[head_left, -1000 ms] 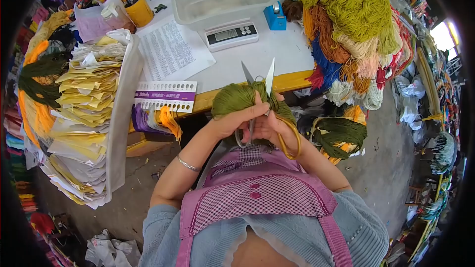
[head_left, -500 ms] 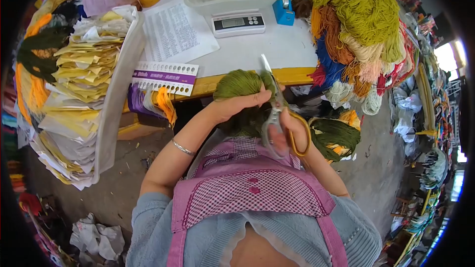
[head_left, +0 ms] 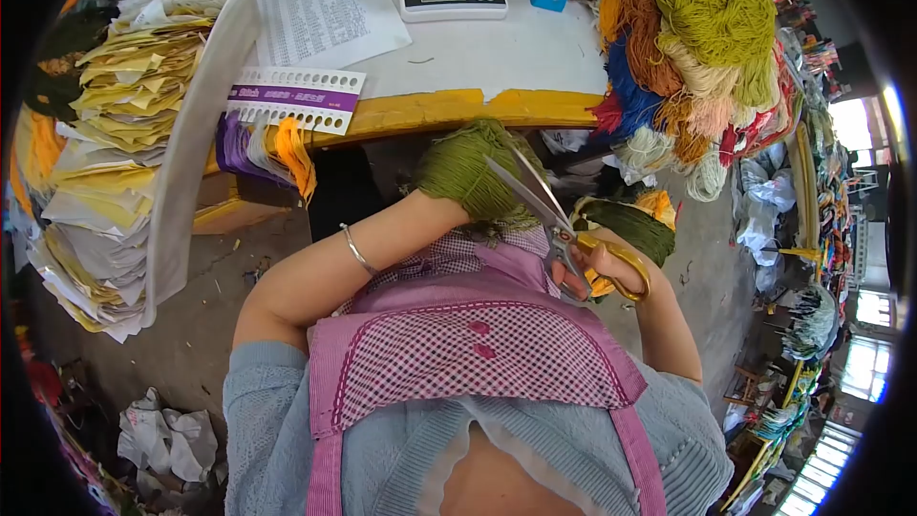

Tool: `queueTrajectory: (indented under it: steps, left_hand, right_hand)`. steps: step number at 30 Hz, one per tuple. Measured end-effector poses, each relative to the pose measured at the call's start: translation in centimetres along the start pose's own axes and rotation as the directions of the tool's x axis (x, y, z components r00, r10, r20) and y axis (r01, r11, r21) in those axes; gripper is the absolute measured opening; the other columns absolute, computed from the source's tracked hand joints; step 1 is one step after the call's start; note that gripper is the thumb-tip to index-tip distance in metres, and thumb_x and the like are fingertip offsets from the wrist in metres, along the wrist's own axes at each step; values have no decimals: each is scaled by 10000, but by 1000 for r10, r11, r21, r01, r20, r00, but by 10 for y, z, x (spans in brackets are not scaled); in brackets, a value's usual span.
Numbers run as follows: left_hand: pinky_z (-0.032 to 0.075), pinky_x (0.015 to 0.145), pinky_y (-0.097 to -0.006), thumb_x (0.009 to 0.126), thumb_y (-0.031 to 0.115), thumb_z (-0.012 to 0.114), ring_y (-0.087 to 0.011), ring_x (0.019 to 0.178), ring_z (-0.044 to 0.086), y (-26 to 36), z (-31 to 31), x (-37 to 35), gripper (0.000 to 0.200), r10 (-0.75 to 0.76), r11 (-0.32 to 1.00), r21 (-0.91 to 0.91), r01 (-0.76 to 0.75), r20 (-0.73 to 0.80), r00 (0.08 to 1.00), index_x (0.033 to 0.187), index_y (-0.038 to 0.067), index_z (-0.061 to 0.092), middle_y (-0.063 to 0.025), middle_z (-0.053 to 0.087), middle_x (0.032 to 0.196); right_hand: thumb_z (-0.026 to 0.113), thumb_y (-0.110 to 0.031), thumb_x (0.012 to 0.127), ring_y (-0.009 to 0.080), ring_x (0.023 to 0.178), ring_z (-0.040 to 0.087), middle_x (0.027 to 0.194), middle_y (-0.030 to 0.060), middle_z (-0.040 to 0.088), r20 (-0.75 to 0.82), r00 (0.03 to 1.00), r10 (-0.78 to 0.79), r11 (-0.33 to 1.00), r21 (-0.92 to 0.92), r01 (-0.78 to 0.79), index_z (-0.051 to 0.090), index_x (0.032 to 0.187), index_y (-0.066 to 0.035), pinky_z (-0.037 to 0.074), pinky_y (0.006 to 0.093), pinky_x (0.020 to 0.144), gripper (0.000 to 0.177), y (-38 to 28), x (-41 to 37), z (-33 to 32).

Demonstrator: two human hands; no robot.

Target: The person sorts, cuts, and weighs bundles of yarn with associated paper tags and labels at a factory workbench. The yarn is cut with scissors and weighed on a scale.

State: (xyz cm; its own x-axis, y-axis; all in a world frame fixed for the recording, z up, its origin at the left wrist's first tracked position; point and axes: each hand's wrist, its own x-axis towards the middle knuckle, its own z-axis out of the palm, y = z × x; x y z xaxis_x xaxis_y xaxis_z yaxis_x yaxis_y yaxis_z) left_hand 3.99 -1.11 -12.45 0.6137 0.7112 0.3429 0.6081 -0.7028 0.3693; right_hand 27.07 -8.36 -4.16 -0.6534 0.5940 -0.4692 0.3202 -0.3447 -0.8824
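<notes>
Your right hand (head_left: 604, 264) was curled shut round scissors (head_left: 543, 203), blades slightly parted toward 11 o'clock. Left hand (head_left: 453, 210) sat in green yarn (head_left: 474, 167) at 12, grip hidden, can't tell.

Olive-green yarn (head_left: 482, 170); pink-and-white checked apron panel (head_left: 430, 363); pale blue knit sleeves (head_left: 263, 401); yellow-edged white table (head_left: 458, 57).
</notes>
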Motion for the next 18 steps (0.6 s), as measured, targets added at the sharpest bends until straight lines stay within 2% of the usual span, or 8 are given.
queueTrajectory:
  steps: [1,2,6,8,12,14,16,18]
  left_hand:
    - [487,804,-400,764,307,592,-305,903,603,2,-10,2,259,-36,995,99,19,174,984,911,98,638,-130,632,938]
    - [481,821,-399,772,307,582,-296,932,599,1,-13,-2,270,-47,994,100,35,122,991,924,90,634,-126,631,950]
    - [477,834,-408,774,312,573,-290,942,599,-8,-12,-6,278,-32,992,127,20,95,995,919,83,635,-118,631,946]
    - [474,844,-410,776,315,569,-283,944,597,-11,-7,-10,283,-22,992,120,23,-11,1000,918,78,630,-110,627,955]
    - [472,881,-412,785,318,563,-281,981,595,-6,-13,-9,313,15,986,164,-24,57,998,973,77,629,-111,629,1000]
    - [471,893,-405,786,316,563,-281,995,592,-2,-15,-6,329,-38,987,161,12,158,987,999,73,623,-119,624,1025]
    - [474,882,-400,785,309,564,-280,987,593,-2,-18,-5,310,-38,991,131,18,150,988,974,71,623,-116,625,1011]
    - [477,871,-395,784,302,565,-279,980,593,-4,-14,-7,292,-37,995,102,22,142,989,950,69,624,-114,626,998]
  right_hand:
    - [455,-849,745,117,565,539,615,22,549,20,1000,20,1000,-7,-20,644,863,14,403,251,554,891,1,-1,0]
    - [455,-849,745,117,565,539,615,22,549,23,1000,19,1000,-6,-19,644,863,14,403,251,554,891,2,-1,-1]
    - [436,-853,749,125,554,562,614,24,564,47,997,54,999,-11,-53,657,854,12,400,241,540,900,11,4,-1]
    - [431,-855,748,128,549,569,615,24,568,48,998,48,999,3,-48,660,853,11,399,238,536,902,15,7,-1]
    - [436,-856,745,122,545,574,613,21,565,80,996,32,999,34,-34,659,843,12,396,236,529,901,13,15,-1]
    - [441,-848,751,120,541,573,611,20,564,84,996,24,999,30,-27,659,835,13,395,235,529,892,6,19,-2]
    - [543,-808,732,127,583,556,818,157,633,157,987,46,996,64,-57,557,811,27,445,259,489,839,1,23,-6]
    - [548,-797,739,121,553,548,771,137,630,155,987,32,998,55,-40,569,803,33,434,251,473,833,-3,30,-6]
